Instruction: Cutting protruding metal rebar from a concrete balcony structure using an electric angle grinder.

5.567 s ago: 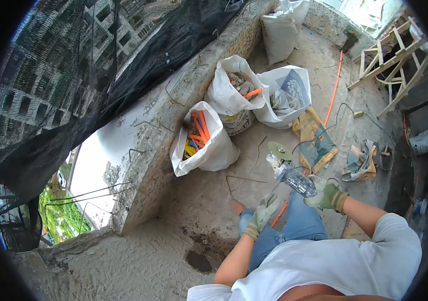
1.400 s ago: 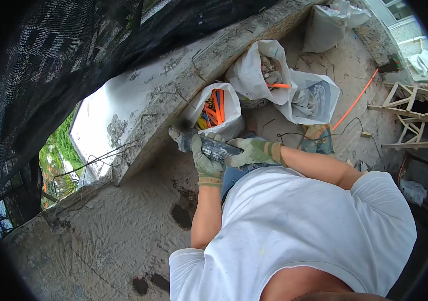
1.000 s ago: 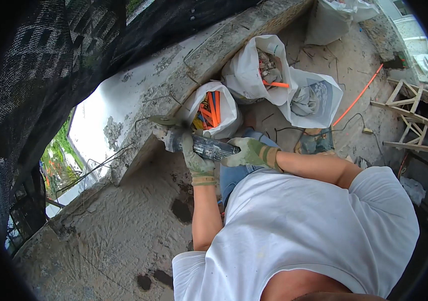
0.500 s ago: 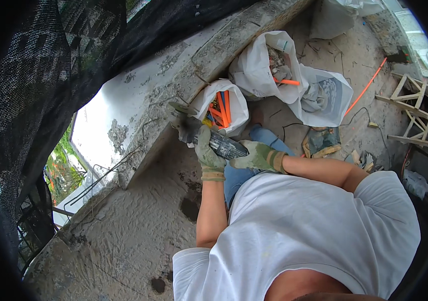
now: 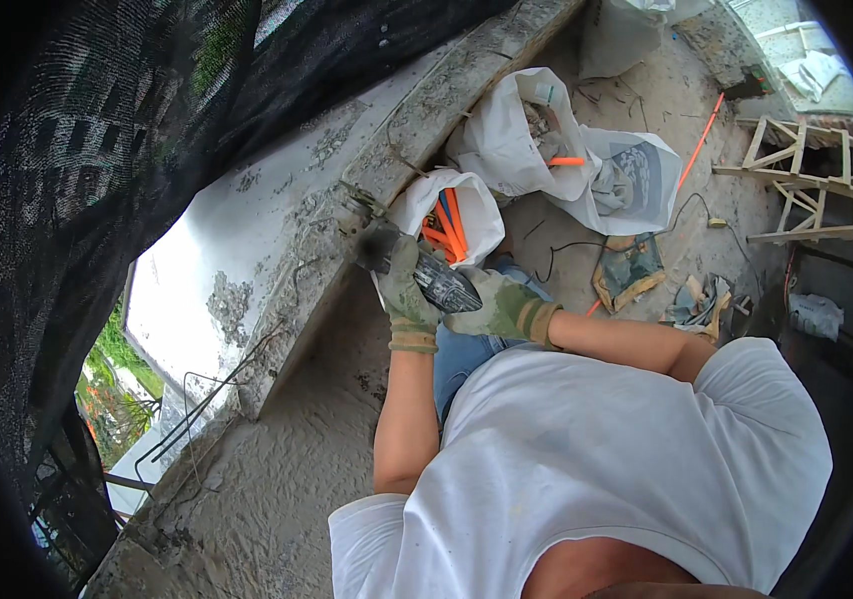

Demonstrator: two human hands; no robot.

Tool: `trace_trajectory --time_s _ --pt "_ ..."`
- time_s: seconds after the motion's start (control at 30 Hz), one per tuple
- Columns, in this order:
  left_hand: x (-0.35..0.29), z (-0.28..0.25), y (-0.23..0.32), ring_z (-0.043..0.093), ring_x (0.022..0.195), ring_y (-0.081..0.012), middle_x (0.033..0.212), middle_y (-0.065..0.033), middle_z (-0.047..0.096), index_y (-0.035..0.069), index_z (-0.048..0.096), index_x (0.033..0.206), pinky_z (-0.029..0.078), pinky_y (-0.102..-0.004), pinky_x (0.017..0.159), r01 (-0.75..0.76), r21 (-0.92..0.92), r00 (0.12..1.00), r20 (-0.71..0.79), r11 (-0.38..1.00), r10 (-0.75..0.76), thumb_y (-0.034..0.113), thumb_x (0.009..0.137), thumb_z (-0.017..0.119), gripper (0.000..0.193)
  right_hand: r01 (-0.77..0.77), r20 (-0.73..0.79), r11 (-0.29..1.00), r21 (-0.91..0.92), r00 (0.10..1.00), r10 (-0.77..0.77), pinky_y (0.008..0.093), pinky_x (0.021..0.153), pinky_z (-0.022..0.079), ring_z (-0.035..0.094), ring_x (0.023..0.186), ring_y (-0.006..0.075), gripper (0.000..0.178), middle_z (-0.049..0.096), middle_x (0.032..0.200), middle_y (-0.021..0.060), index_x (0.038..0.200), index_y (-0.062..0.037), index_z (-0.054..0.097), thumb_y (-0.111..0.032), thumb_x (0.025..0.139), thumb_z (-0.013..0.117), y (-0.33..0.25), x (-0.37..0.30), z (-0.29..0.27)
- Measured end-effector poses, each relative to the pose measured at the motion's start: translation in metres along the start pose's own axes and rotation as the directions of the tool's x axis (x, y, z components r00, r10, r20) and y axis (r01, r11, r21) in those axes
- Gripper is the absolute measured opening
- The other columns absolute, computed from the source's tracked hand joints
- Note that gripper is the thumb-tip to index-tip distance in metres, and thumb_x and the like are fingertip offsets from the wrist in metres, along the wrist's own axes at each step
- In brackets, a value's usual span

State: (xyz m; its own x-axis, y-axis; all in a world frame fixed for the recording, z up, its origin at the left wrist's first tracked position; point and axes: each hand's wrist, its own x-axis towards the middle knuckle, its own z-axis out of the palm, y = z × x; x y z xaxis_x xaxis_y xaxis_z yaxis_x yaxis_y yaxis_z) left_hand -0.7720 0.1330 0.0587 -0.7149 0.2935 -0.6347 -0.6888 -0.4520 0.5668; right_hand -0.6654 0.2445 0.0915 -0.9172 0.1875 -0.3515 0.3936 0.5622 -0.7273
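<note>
An angle grinder (image 5: pixel 446 286) with a dark, dusty body lies across both my gloved hands, its head pointing toward the concrete ledge (image 5: pixel 291 290). My left hand (image 5: pixel 409 302), in a green and grey work glove, is wrapped round the body just behind the head. Closed round the rear end is my right hand (image 5: pixel 498 303), gloved alike. The grinder's disc area reaches the top edge of the ledge, but I cannot tell whether it touches. A thin rusty bar sticks out of the ledge close by.
Beyond the grinder stands a white sack (image 5: pixel 483 222) with orange and blue pipe pieces. Behind it are a rubble sack (image 5: pixel 506 130) and another white sack (image 5: pixel 646 195). Black netting (image 5: pixel 97 200) hangs at left. Bent rebar (image 5: pixel 212 399) juts from the ledge; a wooden frame (image 5: pixel 816 185) is at right.
The view has shifted a little, moving the sacks and wooden frame leftward in the picture. Both hands keep hold of the grinder, whose head now sits slightly lower beside the ledge.
</note>
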Motion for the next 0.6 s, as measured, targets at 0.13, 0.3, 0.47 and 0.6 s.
trace_trajectory --time_s 0.13,0.3,0.47,0.6 --pt "-0.003 0.01 0.004 0.066 0.068 -0.0216 0.084 -0.0089 0.066 0.006 0.06 0.101 0.058 -0.0354 0.061 0.055 -0.102 0.998 0.005 0.993 -0.055 0.02 0.086 0.074 0.025 -0.013 -0.038 0.998 0.057 0.999 0.015 0.0415 0.081 0.053 0.069 0.093 0.035 0.066 0.068 0.102 0.023 0.113 0.0009 0.059 -0.043 0.069 0.08 0.01 0.018 0.025" --pt "-0.002 0.016 0.003 0.066 0.071 -0.0198 0.085 -0.0076 0.067 0.003 0.064 0.093 0.057 -0.0338 0.063 0.039 0.03 0.999 -0.026 0.999 -0.038 0.019 0.086 0.074 0.02 0.295 -0.102 0.953 0.071 0.952 -0.288 0.0435 0.069 0.052 0.066 0.082 0.0326 0.036 0.066 0.092 0.0162 0.102 -0.0081 0.066 -0.026 0.073 0.077 0.029 0.026 0.029" --pt "-0.011 0.025 0.003 0.069 0.086 -0.021 0.097 -0.0105 0.067 0.005 0.057 0.115 0.06 -0.0366 0.074 0.186 -0.22 0.959 0.252 0.958 -0.129 0.019 0.091 0.068 0.031 0.477 -0.125 0.879 0.002 0.872 -0.473 0.0435 0.065 0.051 0.065 0.078 0.0327 0.029 0.067 0.089 0.0131 0.095 -0.0109 0.068 -0.022 0.07 0.078 0.037 0.023 0.006" --pt "-0.01 0.029 -0.001 0.07 0.087 -0.0223 0.102 -0.0116 0.067 0.007 0.051 0.124 0.061 -0.0372 0.074 0.23 -0.18 0.945 0.276 0.957 -0.175 0.019 0.092 0.067 0.038 0.735 -0.096 0.674 -0.07 0.668 -0.738 0.0366 0.073 0.053 0.066 0.08 0.0239 0.037 0.069 0.094 0.0092 0.108 -0.005 0.063 -0.023 0.078 0.078 0.04 0.026 -0.018"
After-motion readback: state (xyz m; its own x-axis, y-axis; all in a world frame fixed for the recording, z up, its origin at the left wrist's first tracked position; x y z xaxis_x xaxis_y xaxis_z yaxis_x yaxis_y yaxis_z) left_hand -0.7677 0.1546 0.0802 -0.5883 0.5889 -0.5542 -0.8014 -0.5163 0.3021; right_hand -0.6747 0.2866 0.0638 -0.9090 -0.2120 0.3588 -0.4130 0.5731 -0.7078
